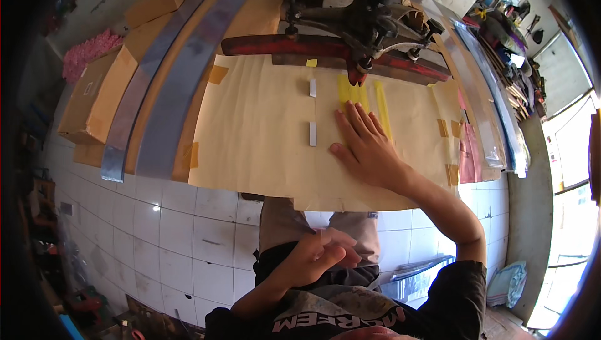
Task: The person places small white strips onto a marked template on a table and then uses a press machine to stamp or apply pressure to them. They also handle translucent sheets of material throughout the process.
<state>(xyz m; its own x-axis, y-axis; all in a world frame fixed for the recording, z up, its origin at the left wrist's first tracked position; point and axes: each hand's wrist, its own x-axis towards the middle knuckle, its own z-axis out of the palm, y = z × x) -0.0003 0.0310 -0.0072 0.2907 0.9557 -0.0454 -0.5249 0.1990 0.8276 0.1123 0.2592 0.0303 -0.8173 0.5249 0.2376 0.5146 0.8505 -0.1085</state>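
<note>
A large tan sheet covers the work surface before me, held at its edges by pieces of brown tape. My right hand lies flat on it, fingers stretched out toward the machine. Its fingertips rest at the lower end of a yellow strip, beside a narrower yellow strip. Two small white strips sit left of that hand. Over my lap, apart from the sheet, my left hand is curled with thumb and fingers drawn together. Whatever it holds, if anything, is too small or blurred to make out.
A press machine with a dark head and a long red bar stands over the sheet's far edge. Bluish plastic strips and a cardboard box lie at left. More long strips line the right side. White floor tiles show below.
</note>
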